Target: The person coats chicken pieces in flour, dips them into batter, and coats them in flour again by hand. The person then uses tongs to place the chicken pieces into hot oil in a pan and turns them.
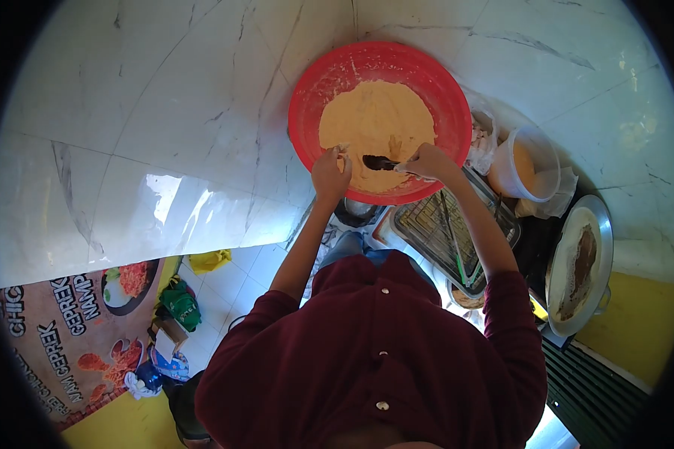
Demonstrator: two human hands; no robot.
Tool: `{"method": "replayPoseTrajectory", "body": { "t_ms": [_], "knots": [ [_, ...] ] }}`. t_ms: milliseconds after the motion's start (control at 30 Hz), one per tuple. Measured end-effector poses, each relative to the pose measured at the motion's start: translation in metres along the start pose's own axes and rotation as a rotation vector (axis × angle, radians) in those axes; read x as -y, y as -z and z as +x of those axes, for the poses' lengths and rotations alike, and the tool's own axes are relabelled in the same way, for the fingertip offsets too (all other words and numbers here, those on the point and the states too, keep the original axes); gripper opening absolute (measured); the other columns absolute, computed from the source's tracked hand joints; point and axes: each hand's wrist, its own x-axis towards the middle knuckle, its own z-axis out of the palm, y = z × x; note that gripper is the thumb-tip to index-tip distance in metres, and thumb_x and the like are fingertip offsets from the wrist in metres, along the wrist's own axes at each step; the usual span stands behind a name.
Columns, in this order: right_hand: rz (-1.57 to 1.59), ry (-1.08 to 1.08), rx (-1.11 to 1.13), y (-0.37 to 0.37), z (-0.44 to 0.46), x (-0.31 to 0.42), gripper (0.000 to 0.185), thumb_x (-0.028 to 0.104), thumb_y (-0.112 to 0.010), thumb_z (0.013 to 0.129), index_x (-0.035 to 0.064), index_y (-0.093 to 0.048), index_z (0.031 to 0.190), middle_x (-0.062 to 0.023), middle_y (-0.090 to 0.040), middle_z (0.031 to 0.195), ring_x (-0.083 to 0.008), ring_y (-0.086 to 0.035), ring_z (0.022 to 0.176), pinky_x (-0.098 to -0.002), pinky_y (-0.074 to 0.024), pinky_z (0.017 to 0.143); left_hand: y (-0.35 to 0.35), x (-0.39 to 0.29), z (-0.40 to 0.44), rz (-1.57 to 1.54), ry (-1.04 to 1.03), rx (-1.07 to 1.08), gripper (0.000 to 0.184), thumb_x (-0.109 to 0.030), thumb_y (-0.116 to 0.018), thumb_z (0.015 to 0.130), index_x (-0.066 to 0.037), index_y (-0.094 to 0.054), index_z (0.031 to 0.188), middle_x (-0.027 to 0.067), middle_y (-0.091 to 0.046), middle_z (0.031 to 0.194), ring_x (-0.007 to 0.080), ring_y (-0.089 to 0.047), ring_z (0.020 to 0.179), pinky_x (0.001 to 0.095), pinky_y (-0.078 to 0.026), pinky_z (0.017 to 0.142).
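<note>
The red basin (305, 123) could be tipped if its near rim were leaned on by the wrists. At its near right rim, the wire rack (421, 226) could be dusted by spillage. The orange powder (374, 112), spread inside the basin, could be flung over that rim by too brisk a stroke. The left hand (329, 176) is curled at the powder's near-left edge; whether anything is pinched cannot be told. By the right hand's (430, 162) closed fingers, a dark utensil (379, 162) is gripped near the near rim; through a loose hold, it could be dropped.
</note>
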Motion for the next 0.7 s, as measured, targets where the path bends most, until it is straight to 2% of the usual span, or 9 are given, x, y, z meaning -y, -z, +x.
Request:
{"method": "replayPoseTrajectory", "body": {
  "t_ms": [67,167,267,633,700],
  "knots": [
    [-0.162,-0.026,0.070,-0.006,0.010,0.010,0.038,0.033,-0.071,0.064,-0.0004,-0.057,0.053,-0.0046,-0.047,0.043,-0.0145,-0.046,0.038,-0.0278,-0.0376,0.040,0.000,0.000,0.000,-0.010,0.008,0.003,0.021,-0.014,-0.054,0.076,-0.008,-0.059,0.095,0.0074,-0.062,0.084,0.0205,-0.061,0.076,0.0324,-0.047,0.066],
    [-0.110,-0.122,0.160,-0.008,0.016,0.021,0.041,0.033,-0.071,0.062,0.0025,-0.049,0.046,-0.0059,-0.047,0.043,-0.0162,-0.046,0.037,-0.0288,-0.0379,0.040,0.000,0.001,0.001,-0.004,0.010,0.000,0.021,-0.014,-0.053,0.076,-0.008,-0.059,0.095,0.0073,-0.062,0.084,0.0205,-0.061,0.076,0.0326,-0.047,0.066],
    [-0.158,-0.125,0.150,-0.012,0.026,0.019,0.039,0.032,-0.072,0.058,0.0005,-0.052,0.049,-0.0085,-0.047,0.041,-0.0190,-0.048,0.037,-0.0312,-0.0390,0.040,-0.001,0.001,0.001,-0.006,0.015,0.002,0.021,-0.014,-0.054,0.076,-0.008,-0.059,0.095,0.0071,-0.062,0.084,0.0204,-0.060,0.075,0.0326,-0.047,0.066],
    [-0.234,-0.086,0.147,-0.014,0.032,0.014,0.039,0.032,-0.072,0.056,-0.0026,-0.055,0.052,-0.0119,-0.052,0.046,-0.0211,-0.053,0.042,-0.0317,-0.0424,0.044,-0.001,0.002,0.001,0.008,0.020,0.020,0.024,-0.016,-0.055,0.075,-0.009,-0.059,0.097,0.0064,-0.062,0.086,0.0202,-0.060,0.074,0.0323,-0.047,0.066],
    [-0.232,-0.061,0.131,-0.008,0.030,0.009,0.039,0.032,-0.072,0.056,-0.0032,-0.056,0.053,-0.0124,-0.053,0.047,-0.0212,-0.054,0.042,-0.0319,-0.0432,0.045,-0.001,0.001,0.001,-0.032,0.030,0.028,0.023,-0.015,-0.055,0.074,-0.006,-0.058,0.095,0.0078,-0.060,0.085,0.0223,-0.058,0.075,0.0343,-0.045,0.069]
  ]
}}
